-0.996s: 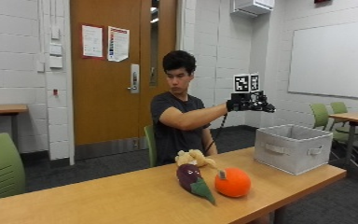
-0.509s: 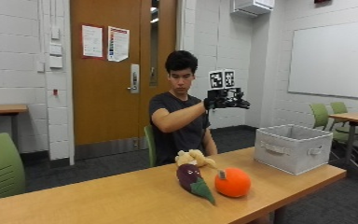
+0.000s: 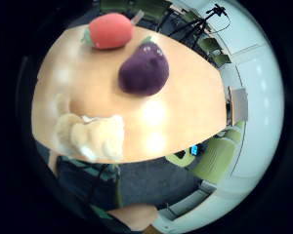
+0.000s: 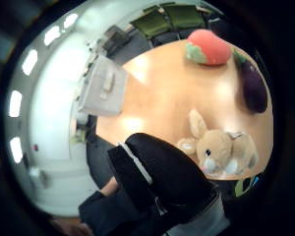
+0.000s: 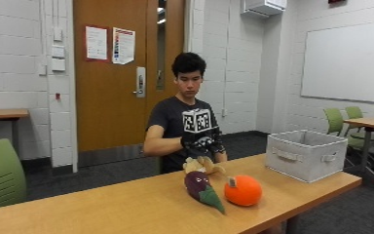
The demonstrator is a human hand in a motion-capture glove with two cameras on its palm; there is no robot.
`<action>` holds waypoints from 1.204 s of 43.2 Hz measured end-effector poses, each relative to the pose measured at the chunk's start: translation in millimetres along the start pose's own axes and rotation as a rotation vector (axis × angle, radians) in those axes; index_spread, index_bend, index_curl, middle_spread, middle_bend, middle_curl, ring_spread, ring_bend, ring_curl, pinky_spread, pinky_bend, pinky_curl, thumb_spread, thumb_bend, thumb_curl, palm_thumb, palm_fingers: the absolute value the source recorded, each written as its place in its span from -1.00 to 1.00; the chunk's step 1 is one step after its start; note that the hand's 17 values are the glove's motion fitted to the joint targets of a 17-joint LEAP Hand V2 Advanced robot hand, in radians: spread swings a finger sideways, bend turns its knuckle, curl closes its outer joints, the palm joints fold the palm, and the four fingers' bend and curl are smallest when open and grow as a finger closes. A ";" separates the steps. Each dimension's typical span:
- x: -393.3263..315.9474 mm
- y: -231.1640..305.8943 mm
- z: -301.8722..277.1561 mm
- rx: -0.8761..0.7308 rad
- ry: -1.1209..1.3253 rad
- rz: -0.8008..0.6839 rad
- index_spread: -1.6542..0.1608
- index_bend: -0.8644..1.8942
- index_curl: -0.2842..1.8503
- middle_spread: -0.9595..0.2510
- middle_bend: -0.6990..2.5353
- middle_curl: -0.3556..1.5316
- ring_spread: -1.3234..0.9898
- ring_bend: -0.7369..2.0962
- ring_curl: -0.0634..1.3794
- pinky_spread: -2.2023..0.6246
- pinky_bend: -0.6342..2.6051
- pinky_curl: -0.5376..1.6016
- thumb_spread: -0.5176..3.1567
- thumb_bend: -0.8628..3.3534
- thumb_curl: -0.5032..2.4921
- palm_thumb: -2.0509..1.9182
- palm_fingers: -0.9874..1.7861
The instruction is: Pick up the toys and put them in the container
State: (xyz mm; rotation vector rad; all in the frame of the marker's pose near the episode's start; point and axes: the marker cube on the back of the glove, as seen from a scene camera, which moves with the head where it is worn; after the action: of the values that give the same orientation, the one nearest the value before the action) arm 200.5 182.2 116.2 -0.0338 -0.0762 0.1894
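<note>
Toys: bunny (image 5: 201,165), eggplant (image 5: 202,187), orange fruit (image 5: 243,190) lie together on table (image 5: 109,209), mid-right | gloved right hand (image 5: 200,143) has dropped from head height to just above bunny, holding nothing; finger spread cannot be told | grey container (image 5: 306,155) at table's right end, apart from toys.

Person (image 5: 186,129) at centre of the outside view, short dark hair, dark short-sleeved T-shirt (image 5: 180,122), black glove on the right hand (image 5: 198,144), glove bulky with a thin white seam in the thumb-side palm view
</note>
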 end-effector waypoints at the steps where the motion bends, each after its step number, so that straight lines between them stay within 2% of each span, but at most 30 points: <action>1: 2.9 1.7 8.9 -0.010 0.000 0.002 0.55 -0.22 -0.42 0.41 -0.42 -0.31 -0.12 -0.35 -0.65 0.49 -0.34 -0.22 -0.14 -0.64 -0.63 -0.04 -0.23; 13: 15.3 29.8 74.7 -0.140 0.059 0.027 0.54 -0.13 -0.35 0.41 -0.48 -0.31 -0.10 -0.38 -0.66 0.49 -0.30 -0.19 -0.15 -0.63 -0.62 -0.03 -0.30; 22: 28.1 53.0 85.6 -0.185 0.050 0.054 0.50 0.11 -0.26 0.46 -0.53 -0.39 -0.04 -0.43 -0.74 0.52 -0.25 -0.16 -0.15 -0.61 -0.59 0.01 -0.39; 26: 27.7 59.6 84.0 -0.202 0.058 0.063 0.49 0.27 -0.20 0.52 -0.50 -0.40 -0.01 -0.43 -0.78 0.53 -0.24 -0.15 -0.12 -0.58 -0.57 0.06 -0.34; 30: 26.9 59.7 79.2 -0.191 0.054 0.076 0.49 0.32 -0.16 0.57 -0.46 -0.39 0.02 -0.39 -0.78 0.53 -0.21 -0.15 -0.10 -0.57 -0.54 0.10 -0.28; 33: 27.0 60.0 75.0 -0.148 0.067 0.080 0.50 0.33 -0.15 0.58 -0.42 -0.36 0.03 -0.31 -0.75 0.53 -0.23 -0.16 -0.07 -0.55 -0.53 0.15 -0.17; 35: 28.4 59.9 72.4 -0.106 0.084 0.087 0.50 0.32 -0.15 0.59 -0.42 -0.36 0.02 -0.30 -0.76 0.53 -0.24 -0.17 -0.06 -0.54 -0.52 0.16 -0.15; 41: 32.0 52.8 66.2 0.029 0.119 0.123 0.50 0.20 -0.15 0.48 -0.40 -0.33 -0.08 -0.04 -0.63 0.44 -0.21 -0.17 -0.01 -0.47 -0.46 0.29 0.11; 44: 37.7 38.9 62.6 0.040 0.094 0.146 0.49 0.05 -0.18 0.37 -0.35 -0.30 -0.16 0.12 -0.53 0.36 -0.14 -0.15 -0.05 -0.47 -0.43 0.32 0.31; 47: 43.8 20.9 55.3 0.010 0.043 0.158 0.49 -0.05 -0.19 0.23 -0.23 -0.24 -0.19 0.20 -0.47 0.32 -0.16 -0.17 -0.11 -0.47 -0.40 0.35 0.47; 52: 33.2 -1.0 24.4 0.034 0.012 0.169 0.47 -0.13 -0.16 0.11 -0.14 -0.17 -0.21 0.26 -0.38 0.27 -0.17 -0.15 -0.18 -0.48 -0.36 0.36 0.51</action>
State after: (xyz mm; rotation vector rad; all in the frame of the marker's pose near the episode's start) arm 231.3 188.2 143.0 -0.0079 -0.0582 0.3591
